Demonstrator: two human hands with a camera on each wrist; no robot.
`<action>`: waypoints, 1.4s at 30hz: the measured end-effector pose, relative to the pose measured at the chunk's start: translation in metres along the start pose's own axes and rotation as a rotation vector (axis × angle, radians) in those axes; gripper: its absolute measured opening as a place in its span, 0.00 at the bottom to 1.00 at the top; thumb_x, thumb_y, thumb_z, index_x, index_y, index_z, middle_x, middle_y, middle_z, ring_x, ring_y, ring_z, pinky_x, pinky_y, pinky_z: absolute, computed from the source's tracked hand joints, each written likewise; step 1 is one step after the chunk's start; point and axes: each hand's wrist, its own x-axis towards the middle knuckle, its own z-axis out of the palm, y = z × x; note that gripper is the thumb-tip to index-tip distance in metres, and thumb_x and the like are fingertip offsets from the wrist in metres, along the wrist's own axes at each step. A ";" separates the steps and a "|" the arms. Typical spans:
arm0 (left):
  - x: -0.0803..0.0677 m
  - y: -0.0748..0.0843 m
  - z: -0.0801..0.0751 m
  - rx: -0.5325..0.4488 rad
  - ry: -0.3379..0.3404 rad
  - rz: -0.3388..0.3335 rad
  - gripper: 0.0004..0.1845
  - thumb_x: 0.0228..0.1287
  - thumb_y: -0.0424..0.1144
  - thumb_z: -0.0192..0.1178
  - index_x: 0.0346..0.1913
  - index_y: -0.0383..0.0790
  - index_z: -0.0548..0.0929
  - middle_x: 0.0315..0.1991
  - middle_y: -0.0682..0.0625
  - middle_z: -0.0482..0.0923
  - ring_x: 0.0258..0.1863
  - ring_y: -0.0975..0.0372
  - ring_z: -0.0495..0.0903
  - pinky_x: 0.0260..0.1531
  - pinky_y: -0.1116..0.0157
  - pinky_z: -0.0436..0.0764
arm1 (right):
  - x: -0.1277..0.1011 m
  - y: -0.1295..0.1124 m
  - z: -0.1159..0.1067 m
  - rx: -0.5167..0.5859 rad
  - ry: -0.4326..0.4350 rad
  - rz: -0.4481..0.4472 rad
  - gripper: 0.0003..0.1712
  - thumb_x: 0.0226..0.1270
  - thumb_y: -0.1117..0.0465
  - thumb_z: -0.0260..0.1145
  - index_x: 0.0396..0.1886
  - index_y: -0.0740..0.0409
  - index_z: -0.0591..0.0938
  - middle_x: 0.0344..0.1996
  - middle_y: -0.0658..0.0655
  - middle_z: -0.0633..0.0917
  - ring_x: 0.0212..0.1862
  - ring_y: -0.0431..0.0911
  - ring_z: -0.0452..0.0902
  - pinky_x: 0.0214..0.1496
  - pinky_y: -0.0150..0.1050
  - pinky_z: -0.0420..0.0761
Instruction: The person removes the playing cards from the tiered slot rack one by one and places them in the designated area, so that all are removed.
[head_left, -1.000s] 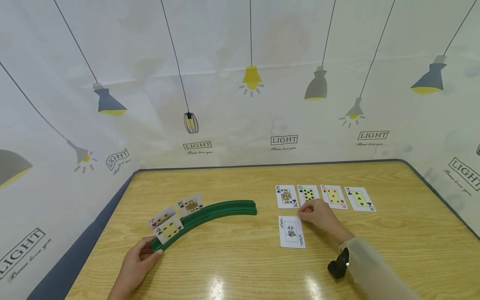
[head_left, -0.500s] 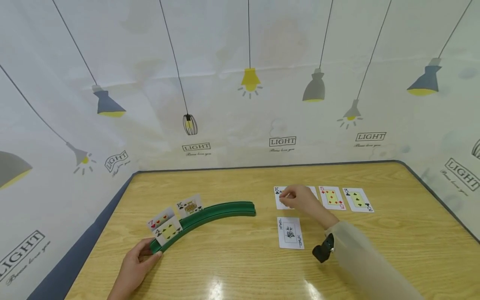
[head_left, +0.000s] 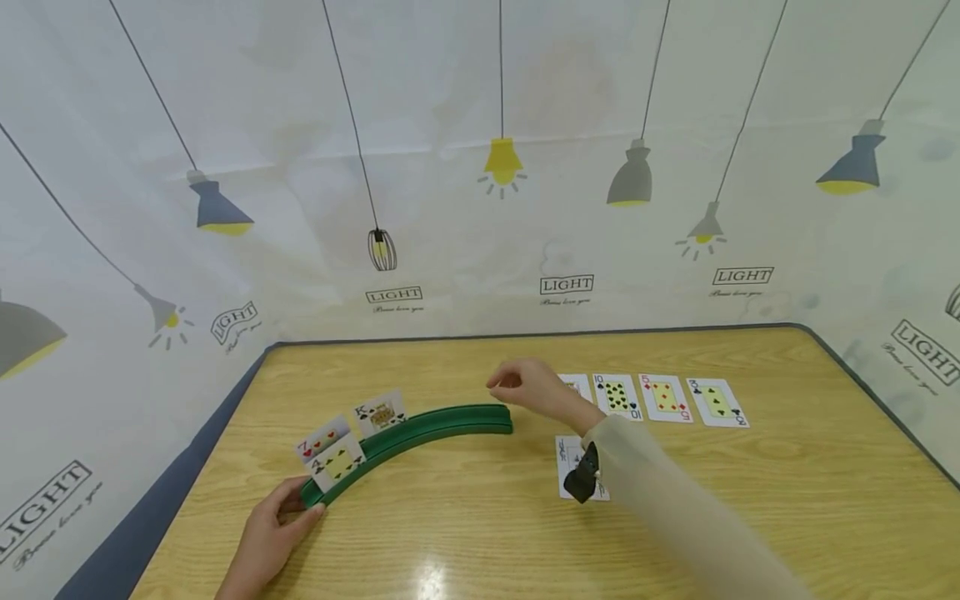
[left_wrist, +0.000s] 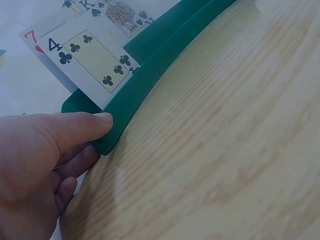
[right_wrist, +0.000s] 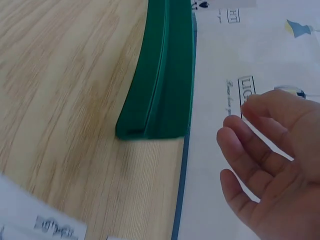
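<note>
Your left hand (head_left: 270,533) grips the near end of the card holder (head_left: 420,433), a curved green plastic rail with a smooth matte face and a slot along its top; thumb on the front face, fingers curled under the end, as the left wrist view (left_wrist: 45,165) shows. Three glossy cards stand in the slot at that end: a four of clubs (head_left: 339,461), a seven of hearts (head_left: 321,435) behind it, a king (head_left: 381,412) further along. Your right hand (head_left: 525,387) hangs above the table just past the far end of the holder, holding nothing, fingers loosely curled, relaxed. The table (head_left: 480,533) is pale wood-grain laminate, shiny. Flat on it to the right: a ten (head_left: 617,397), a five of diamonds (head_left: 664,397), a three (head_left: 716,402) in a row, one more card (head_left: 573,385) partly hidden behind the hand, and a jack (head_left: 572,457) partly under your sleeve (head_left: 675,517).
</note>
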 end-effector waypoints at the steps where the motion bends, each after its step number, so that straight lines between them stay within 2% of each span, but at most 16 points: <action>1: 0.000 0.000 0.000 0.000 0.000 -0.002 0.25 0.60 0.39 0.62 0.60 0.34 0.71 0.49 0.40 0.75 0.46 0.54 0.75 0.39 0.66 0.76 | 0.003 -0.003 0.003 0.013 -0.013 -0.008 0.07 0.63 0.62 0.62 0.40 0.58 0.83 0.33 0.51 0.81 0.34 0.42 0.75 0.36 0.35 0.76; 11: 0.000 0.001 0.000 -0.003 -0.001 -0.007 0.25 0.61 0.39 0.61 0.60 0.34 0.70 0.50 0.40 0.74 0.46 0.55 0.74 0.38 0.68 0.76 | 0.032 -0.034 0.034 0.062 -0.078 -0.111 0.08 0.64 0.62 0.61 0.41 0.57 0.83 0.36 0.50 0.82 0.36 0.41 0.76 0.37 0.32 0.76; 22: 0.000 0.001 0.001 -0.014 0.017 0.021 0.25 0.60 0.38 0.62 0.59 0.35 0.72 0.51 0.40 0.74 0.45 0.56 0.75 0.37 0.70 0.75 | 0.051 -0.068 0.050 0.078 -0.132 -0.109 0.13 0.65 0.59 0.62 0.47 0.57 0.81 0.39 0.51 0.81 0.42 0.45 0.76 0.39 0.34 0.76; 26: -0.001 0.002 0.000 -0.013 0.021 0.032 0.24 0.60 0.37 0.62 0.58 0.35 0.72 0.50 0.40 0.74 0.45 0.56 0.75 0.37 0.70 0.75 | 0.056 -0.073 0.054 0.084 -0.140 -0.123 0.13 0.64 0.59 0.62 0.47 0.59 0.81 0.40 0.51 0.82 0.42 0.45 0.76 0.41 0.33 0.76; 30: -0.001 0.002 0.000 -0.017 0.024 0.042 0.23 0.60 0.36 0.62 0.58 0.34 0.72 0.49 0.40 0.75 0.44 0.56 0.75 0.37 0.70 0.76 | 0.060 -0.074 0.057 0.107 -0.147 -0.131 0.12 0.63 0.61 0.63 0.45 0.59 0.82 0.40 0.52 0.82 0.39 0.43 0.77 0.38 0.32 0.76; 36: 0.000 0.003 0.000 -0.010 0.033 0.041 0.22 0.59 0.34 0.62 0.57 0.34 0.73 0.48 0.40 0.75 0.43 0.57 0.76 0.37 0.70 0.76 | 0.062 -0.074 0.061 0.112 -0.133 -0.145 0.08 0.61 0.62 0.65 0.40 0.57 0.84 0.36 0.50 0.83 0.34 0.39 0.77 0.36 0.30 0.76; 42: -0.001 0.003 0.000 -0.015 0.030 0.035 0.23 0.59 0.34 0.62 0.57 0.34 0.73 0.49 0.40 0.75 0.43 0.58 0.76 0.37 0.69 0.76 | 0.062 -0.074 0.064 0.137 -0.112 -0.155 0.06 0.61 0.62 0.65 0.36 0.57 0.85 0.33 0.49 0.84 0.34 0.39 0.78 0.36 0.30 0.77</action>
